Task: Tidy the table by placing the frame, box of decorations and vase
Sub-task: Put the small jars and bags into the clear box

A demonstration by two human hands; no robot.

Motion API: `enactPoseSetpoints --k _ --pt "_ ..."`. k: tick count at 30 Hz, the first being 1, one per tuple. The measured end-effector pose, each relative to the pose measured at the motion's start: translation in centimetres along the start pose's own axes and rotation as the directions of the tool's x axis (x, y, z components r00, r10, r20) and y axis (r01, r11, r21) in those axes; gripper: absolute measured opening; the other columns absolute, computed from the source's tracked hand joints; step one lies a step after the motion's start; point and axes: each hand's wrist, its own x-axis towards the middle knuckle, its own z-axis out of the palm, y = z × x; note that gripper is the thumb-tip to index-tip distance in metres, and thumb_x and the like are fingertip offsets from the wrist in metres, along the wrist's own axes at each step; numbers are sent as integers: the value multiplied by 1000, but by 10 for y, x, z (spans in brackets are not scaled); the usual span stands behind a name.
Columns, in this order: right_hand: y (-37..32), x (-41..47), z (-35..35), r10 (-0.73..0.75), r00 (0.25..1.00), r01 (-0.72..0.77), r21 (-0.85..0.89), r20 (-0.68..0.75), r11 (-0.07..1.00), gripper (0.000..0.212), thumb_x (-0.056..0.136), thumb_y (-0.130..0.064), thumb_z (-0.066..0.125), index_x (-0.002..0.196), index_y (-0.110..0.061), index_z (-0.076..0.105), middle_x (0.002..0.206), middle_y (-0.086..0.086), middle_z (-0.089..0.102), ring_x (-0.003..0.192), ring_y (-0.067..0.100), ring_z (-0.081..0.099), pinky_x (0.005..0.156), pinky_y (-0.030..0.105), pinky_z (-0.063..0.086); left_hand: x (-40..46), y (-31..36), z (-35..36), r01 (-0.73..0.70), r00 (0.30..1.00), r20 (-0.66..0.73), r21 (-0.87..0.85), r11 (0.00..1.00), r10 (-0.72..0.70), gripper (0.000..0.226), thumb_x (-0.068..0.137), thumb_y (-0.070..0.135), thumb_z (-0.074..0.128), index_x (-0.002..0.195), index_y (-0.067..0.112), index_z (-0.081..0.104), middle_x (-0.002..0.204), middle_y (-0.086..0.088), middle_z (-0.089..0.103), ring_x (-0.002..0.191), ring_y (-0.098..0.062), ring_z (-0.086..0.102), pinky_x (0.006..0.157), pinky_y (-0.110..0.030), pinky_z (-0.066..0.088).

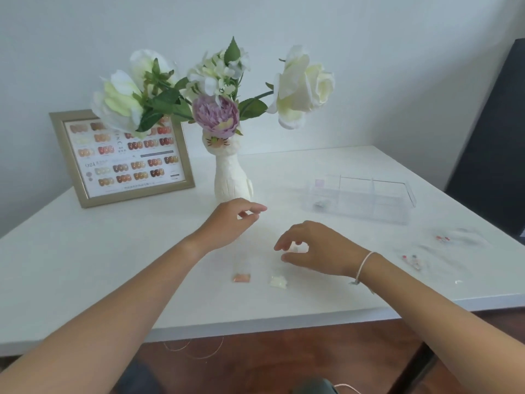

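White table carries everything; its near edge runs across the lower part of the view and the right corner is cut off by the picture's edge. Vase, cat-faced and white, stands upright at centre-back with artificial flowers spreading wide, so the blooms hide the top right part of the frame. Frame leans back near the wall at far left, showing a nail colour chart, text too small to read. Box of decorations, clear plastic with dividers, sits right of the vase, well apart from it, mostly empty as far as I can tell, with 1 or 2 small items in the left cells. Transparent walls make the lid state hard to judge. Left hand hovers just in front of the vase base, fingers curled loosely, thumb and forefinger nearly pinched; can't tell if anything is between them. Right hand is low over the table, fingers curved round a small pale item that is too washed out to identify; grip unconfirmed. Likely sorting loose bits first. Small stuff: copper-coloured packet, pale cluster, and red-tipped pieces scattered right, some in clear bags barely visible.
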Motion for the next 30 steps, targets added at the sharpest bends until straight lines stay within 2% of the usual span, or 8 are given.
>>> enactPoseSetpoints --k 3,9,13,19,23,27,30 --pt "-9 1 7 -5 999 8 -65 45 998 26 83 -41 60 107 -34 62 102 -10 63 95 8 45 84 23 38 -27 -8 -5 20 998 65 32 999 -22 24 90 22 55 111 29 66 100 19 61 90 0 56 72 -1 39" --pt "-17 1 15 -4 999 14 -188 51 982 36 76 -47 64 110 -36 59 103 -11 63 100 11 42 80 23 26 -51 -14 -7 42 967 239 173 984 -84 28 86 28 60 114 30 64 101 13 57 93 -6 53 78 -8 37" --pt "-20 2 16 12 999 -2 -179 53 984 35 75 -42 65 109 -36 59 98 -11 63 97 10 39 80 25 22 -53 -14 -7 29 963 253 233 972 -89 26 85 28 59 111 30 66 94 14 53 88 -2 51 75 -10 37" --pt "-21 3 17 13 996 0 -147 85 989 30 78 -35 63 108 -35 59 88 -12 59 94 10 39 81 26 22 -50 -13 -3 30 973 218 224 974 -80 16 85 23 59 95 30 68 81 15 53 74 1 52 65 -7 37" --pt "-21 5 13 -29 998 37 -153 59 988 21 83 -30 61 103 -32 61 83 -13 54 92 9 38 82 26 23 -49 -11 -2 33 974 213 207 978 -78 15 82 20 58 81 34 64 75 14 53 72 -1 52 66 -6 40" --pt "-18 6 -6 -20 1000 20 6 23 1000 8 83 -21 61 89 -25 65 79 -12 50 81 11 47 74 20 34 -48 -11 1 51 976 198 178 983 -86 21 81 18 56 71 36 60 86 11 55 79 -9 57 68 -21 52" --pt "-6 9 -28 43 997 -29 190 -71 981 19 83 -13 60 74 -29 61 79 -7 54 62 7 54 57 14 45 -46 -10 0 77 978 189 72 994 -90 24 82 17 58 67 35 60 81 14 59 67 -3 59 63 -16 48"
